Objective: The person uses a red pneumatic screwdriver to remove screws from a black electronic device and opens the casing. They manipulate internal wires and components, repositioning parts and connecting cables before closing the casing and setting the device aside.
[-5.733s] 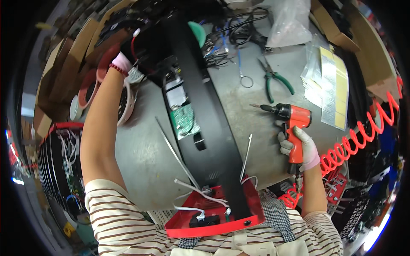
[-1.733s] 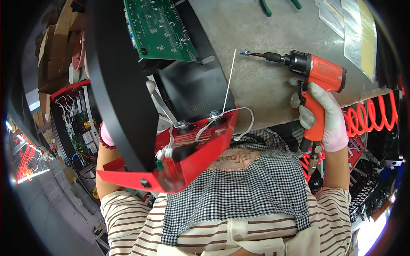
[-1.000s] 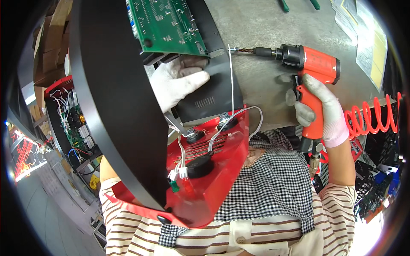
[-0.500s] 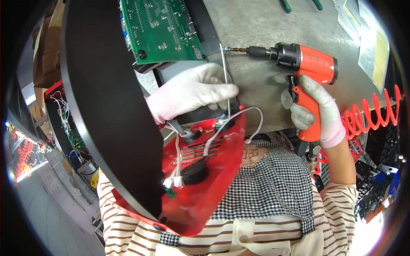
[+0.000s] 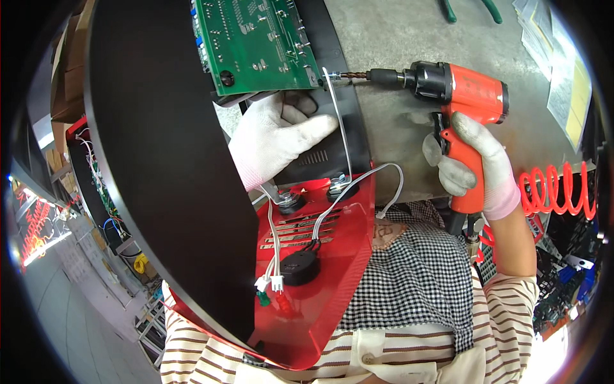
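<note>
My right hand [image 5: 476,157], in a white glove, is closed around the grip of a red and black power screwdriver [image 5: 476,93]. Its bit points left, with the tip at a thin white wire [image 5: 339,121] beside the board's corner. My gloved left hand [image 5: 275,137] reaches into a black metal housing [image 5: 166,160], just below a green circuit board [image 5: 259,48]. Its thumb stretches toward the wire, apart from the bent fingers, which are partly shaded under the board; I see nothing held. The housing's red end panel [image 5: 345,256] carries a round black buzzer-like part [image 5: 300,267] and white-plugged leads [image 5: 276,283].
A red coiled air hose [image 5: 559,192] runs off right of the screwdriver. Green-handled pliers [image 5: 492,9] and paper sheets [image 5: 569,96] lie on the far side of the metal table [image 5: 396,38]. Another red unit with wiring [image 5: 96,173] stands at left.
My left hand has shifted from over the white wire to the left, closer under the circuit board. The housing and red panel sit slightly further right and lower in view. The screwdriver has barely moved.
</note>
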Available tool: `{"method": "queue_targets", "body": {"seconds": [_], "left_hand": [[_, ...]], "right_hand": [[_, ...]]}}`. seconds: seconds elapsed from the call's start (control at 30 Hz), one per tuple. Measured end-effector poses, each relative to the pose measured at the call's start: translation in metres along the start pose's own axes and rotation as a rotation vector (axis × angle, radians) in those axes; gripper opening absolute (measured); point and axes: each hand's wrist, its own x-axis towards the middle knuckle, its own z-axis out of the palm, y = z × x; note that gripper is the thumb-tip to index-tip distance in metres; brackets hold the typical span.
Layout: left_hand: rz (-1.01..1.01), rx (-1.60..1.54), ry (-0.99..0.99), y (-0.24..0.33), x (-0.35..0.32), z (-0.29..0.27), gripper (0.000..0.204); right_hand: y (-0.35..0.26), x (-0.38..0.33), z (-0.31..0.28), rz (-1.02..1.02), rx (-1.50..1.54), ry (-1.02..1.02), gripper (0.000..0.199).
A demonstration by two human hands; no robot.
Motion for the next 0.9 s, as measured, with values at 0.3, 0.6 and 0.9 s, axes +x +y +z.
{"method": "queue_targets", "body": {"seconds": [0.3, 0.6, 0.9], "left_hand": [[0.028, 0.026, -0.149, 0.009, 0.010, 0.018, 0.053], [0.004, 0.220, -0.216, 0.019, -0.006, 0.007, 0.052], [0.325, -0.016, -0.186, -0.005, -0.037, -0.064, 0.049]], "right_hand": [[-0.012, 0.008, -0.001, 0.104, -0.035, -0.060, 0.025], [-0.031, -0.005, 0.024, -0.136, -0.619, 0.061, 0.031], [-0.011, 0.000, 0.052, -0.328, -0.725, 0.128, 0.027]]}}
